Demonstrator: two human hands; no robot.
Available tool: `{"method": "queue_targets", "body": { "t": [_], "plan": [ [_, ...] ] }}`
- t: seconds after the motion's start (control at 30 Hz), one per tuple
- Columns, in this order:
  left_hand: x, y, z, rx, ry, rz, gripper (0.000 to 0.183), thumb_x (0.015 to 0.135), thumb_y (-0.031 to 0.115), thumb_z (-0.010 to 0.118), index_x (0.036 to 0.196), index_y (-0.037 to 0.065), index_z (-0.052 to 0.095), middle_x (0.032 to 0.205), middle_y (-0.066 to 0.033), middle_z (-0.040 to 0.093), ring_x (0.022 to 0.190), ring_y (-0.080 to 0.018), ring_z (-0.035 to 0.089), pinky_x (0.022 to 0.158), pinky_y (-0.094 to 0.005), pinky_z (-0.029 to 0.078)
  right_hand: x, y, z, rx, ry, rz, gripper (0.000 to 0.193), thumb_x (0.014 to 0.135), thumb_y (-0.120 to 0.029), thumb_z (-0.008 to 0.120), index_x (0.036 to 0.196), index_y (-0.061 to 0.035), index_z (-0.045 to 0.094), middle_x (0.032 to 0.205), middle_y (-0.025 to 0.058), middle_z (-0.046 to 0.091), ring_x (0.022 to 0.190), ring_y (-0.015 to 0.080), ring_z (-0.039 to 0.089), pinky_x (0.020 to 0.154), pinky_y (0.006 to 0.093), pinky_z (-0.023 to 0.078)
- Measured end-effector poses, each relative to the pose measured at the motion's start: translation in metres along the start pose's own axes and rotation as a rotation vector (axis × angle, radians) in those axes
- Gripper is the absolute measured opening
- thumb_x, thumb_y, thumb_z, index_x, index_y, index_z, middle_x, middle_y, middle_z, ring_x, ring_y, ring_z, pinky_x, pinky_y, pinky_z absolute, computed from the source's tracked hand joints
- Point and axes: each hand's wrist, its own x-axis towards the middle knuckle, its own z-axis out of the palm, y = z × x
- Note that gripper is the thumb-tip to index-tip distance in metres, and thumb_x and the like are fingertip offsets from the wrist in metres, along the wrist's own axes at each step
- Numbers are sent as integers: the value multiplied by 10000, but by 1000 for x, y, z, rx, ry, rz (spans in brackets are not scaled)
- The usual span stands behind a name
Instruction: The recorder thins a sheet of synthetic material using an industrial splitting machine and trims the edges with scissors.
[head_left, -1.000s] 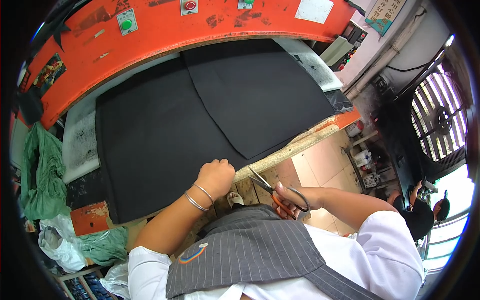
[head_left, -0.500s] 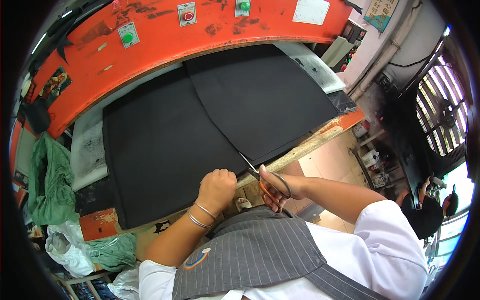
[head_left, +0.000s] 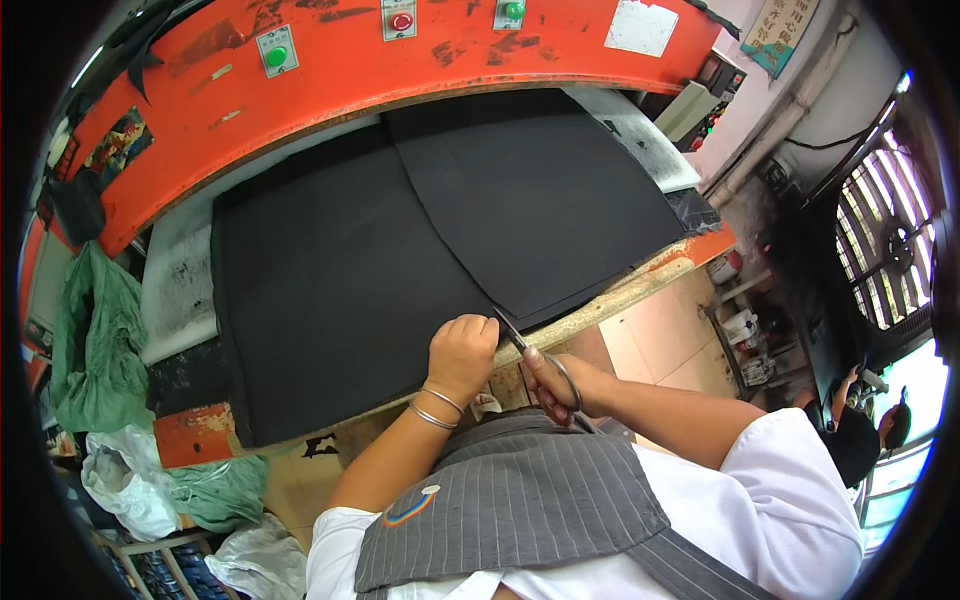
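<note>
Two wide black sheets lie flat side by side, the left sheet (head_left: 320, 270) and the right sheet (head_left: 540, 190), meeting along a slanting line. My left hand (head_left: 463, 355) is closed at the near edge of the left sheet, close to that line; its fingertips are hidden, with the edge apparently gripped. In my right hand (head_left: 550, 385) is a pair of scissors (head_left: 513, 336), fingers round the handles. The blades point up and left, their tips touching the sheets where they meet. How far the blades are apart cannot be made out.
An orange machine beam (head_left: 330, 60) with round buttons spans the far side. White padding (head_left: 180, 280) shows beside the sheets. A worn pale rail (head_left: 630, 298) runs along the near edge. Green plastic bags (head_left: 95, 340) hang at left. A person in black (head_left: 860, 435) is at far right.
My left hand has shifted right and up, closer to the scissors. The scissors have turned and their handles have come nearer together. The whole view has shifted slightly.
</note>
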Motion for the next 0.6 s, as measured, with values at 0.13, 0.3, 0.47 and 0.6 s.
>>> {"method": "queue_targets", "body": {
  "t": [0.13, 0.3, 0.47, 0.6],
  "plan": [
    [-2, 2, -1, -105, 158, -40, 103, 694, 49, 618, 797, 52, 623, 775, -57, 622, 745, -224, 620, 648, -326, 507, 15, -23, -10, 16, -26, 63, 770, 808, -742, 196, 721, -25, 464, 507, 48, 433, 395, 152, 493, 345, 280, 420],
    [-2, 3, -7, -196, 234, -129, 136, 678, 10, 635, 808, 51, 638, 776, -65, 628, 731, -232, 624, 616, -319, 518, 26, -38, -11, 16, 1, 86, 802, 778, -773, 207, 708, -19, 468, 500, 59, 445, 393, 159, 502, 335, 277, 414],
    [0, 2, -12, -210, 288, -163, 114, 686, 17, 650, 794, 51, 643, 766, -63, 633, 720, -226, 625, 612, -315, 517, 34, -41, -9, -57, 67, 35, 804, 809, -749, 149, 635, -37, 477, 471, 56, 452, 365, 148, 466, 334, 261, 354],
    [-2, 5, -14, -239, 272, -188, 109, 687, 17, 654, 790, 51, 650, 764, -63, 634, 715, -223, 626, 609, -313, 517, 33, -40, -2, -31, 127, 22, 787, 793, -759, 226, 633, -24, 455, 464, 57, 410, 373, 158, 478, 303, 268, 366]
  ]
}}
